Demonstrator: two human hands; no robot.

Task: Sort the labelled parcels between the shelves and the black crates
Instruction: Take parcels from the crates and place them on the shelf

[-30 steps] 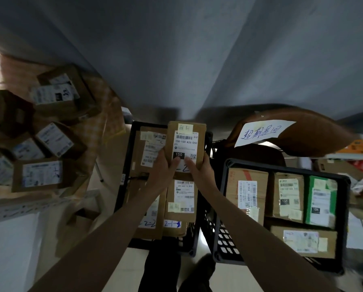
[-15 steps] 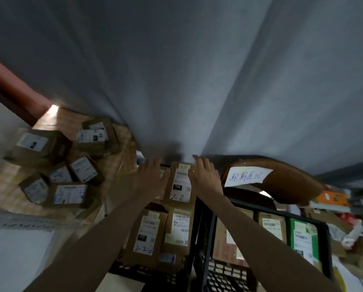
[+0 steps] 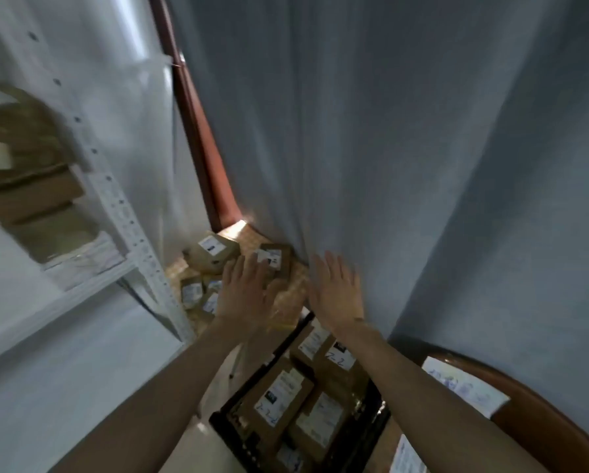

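Your two bare forearms reach forward and up from the bottom of the view, side by side and a little apart. Your left hand is held flat with the back toward you, fingers straight and close together, thumb out to the right; it grips nothing. Your right hand is likewise flat, fingers straight and slightly spread, pointing up toward the grey curtain, and it too holds nothing. Whether its fingertips touch the cloth you cannot tell, as the hand is blurred.

Below your right forearm sits a black crate packed with brown labelled parcels lying label-up; two of them carry a handwritten mark that reads like "2-2". A second crate's contents show only at the bottom right edge, too cut off to read.

Beyond your left hand, a pile of small cardboard boxes with white labels lies on a checked surface, in the corner where the curtain meets a reddish-brown post. Your left hand overlaps this pile in the view; contact cannot be judged.

To the left stands a white metal shelf unit with a perforated upright, and blurred brown cartons rest on its shelves. At the lower right, a brown curved object bears a white paper note with blue handwriting, illegible here.
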